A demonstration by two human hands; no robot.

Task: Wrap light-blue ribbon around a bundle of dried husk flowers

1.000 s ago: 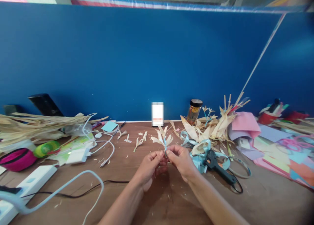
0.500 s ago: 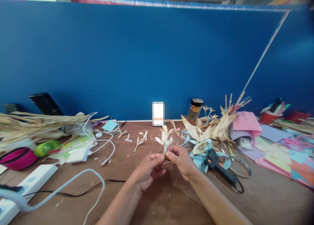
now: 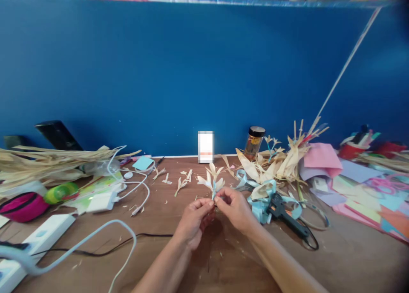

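Note:
A small flower made of pale dried husk petals point(image 3: 211, 180) stands upright between my hands, a light-blue strip showing along its stem. My left hand point(image 3: 196, 220) is closed, thumb and forefinger pinching the stem's lower end. Just to the right, my right hand point(image 3: 234, 208) pinches the same stem a little higher, below the petals. The fingertips hide the bottom of the stem. Smaller husk pieces point(image 3: 180, 185) lie on the brown table left of the flower. To the right of my right hand is a crumpled light-blue ribbon point(image 3: 260, 210).
A black glue gun point(image 3: 289, 216) and a heap of dried husks point(image 3: 284, 169) lie at right, near a black-lidded jar point(image 3: 254, 142). Coloured papers point(image 3: 361, 203) cover the far right. At left are a white power strip point(image 3: 41, 237), cables and a husk bundle point(image 3: 57, 161). A blue partition point(image 3: 204, 71) rises behind.
The flower has turned a little in my fingers, so its petals spread wider and more of the light-blue strip shows. Both hands keep their pinch in nearly the same place.

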